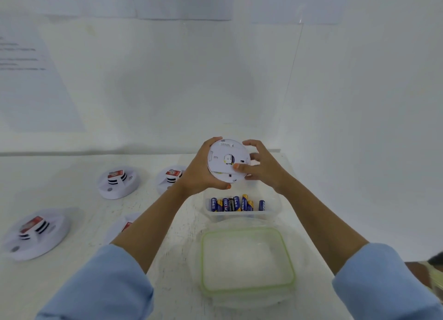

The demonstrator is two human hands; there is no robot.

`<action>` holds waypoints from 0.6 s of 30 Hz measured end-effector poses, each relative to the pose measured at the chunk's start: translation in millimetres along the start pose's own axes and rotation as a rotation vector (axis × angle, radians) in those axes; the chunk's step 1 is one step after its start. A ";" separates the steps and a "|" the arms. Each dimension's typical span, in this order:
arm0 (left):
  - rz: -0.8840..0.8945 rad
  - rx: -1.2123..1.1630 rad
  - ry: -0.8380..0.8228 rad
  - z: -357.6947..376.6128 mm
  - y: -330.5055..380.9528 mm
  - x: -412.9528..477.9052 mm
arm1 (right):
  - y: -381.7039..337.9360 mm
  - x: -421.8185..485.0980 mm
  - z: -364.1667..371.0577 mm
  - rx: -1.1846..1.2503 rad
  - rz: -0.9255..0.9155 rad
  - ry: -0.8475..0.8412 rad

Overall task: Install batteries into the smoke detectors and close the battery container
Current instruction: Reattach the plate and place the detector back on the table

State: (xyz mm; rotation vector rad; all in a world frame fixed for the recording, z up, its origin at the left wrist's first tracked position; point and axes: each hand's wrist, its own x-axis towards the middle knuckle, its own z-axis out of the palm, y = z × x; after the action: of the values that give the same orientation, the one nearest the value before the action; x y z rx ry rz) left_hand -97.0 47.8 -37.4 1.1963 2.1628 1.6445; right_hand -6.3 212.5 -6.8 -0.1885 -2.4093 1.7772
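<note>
**2 hands on 1 smoke detector [221, 162], held above the open battery container [273, 208]**

Your left hand [200, 174] grips the left rim of the smoke detector, fingers curled behind it and the thumb hooked under its lower edge. Your right hand [265, 169] holds the opposite side: the thumb presses on the white back face just right of the round central opening, and the other fingers arch over the right rim. The detector is lifted clear of the tabletop [79, 199], tilted with its back face toward you.

Directly below your hands, the clear battery container rests on the tabletop with no lid on it. About 8 batteries [236, 203], mostly blue and yellow with 1 dark one, stand upright along its far side. Nearer to you, just beside the container, lies its lid [248, 259], flat, clear, with a green seal around the edge.

4 more detectors lie to your left, each with a red-labelled piece on top. The rear-left detector [117, 181] and rear-right detector [171, 178] sit side by side; your left wrist overlaps the second. The front-left detector [36, 233] is well apart, near the picture's edge. The front-right detector [124, 226] is mostly hidden under your left forearm.

Light blue sleeves [103, 288] cover your arms up to mid-forearm. Printed sheets [184, 3] hang on the white wall behind; their text is too blurred to read.
</note>
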 end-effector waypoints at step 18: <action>0.020 -0.055 -0.032 -9.7 6.7 -10.7 | -40.9 0.3 3.3 -1.007 -0.454 -0.038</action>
State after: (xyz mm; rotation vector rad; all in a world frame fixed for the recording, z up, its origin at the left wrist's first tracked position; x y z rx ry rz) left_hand -92.1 33.9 -31.3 1.2238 2.0801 1.6697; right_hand -7.8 197.4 31.3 0.2774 -2.8246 0.3042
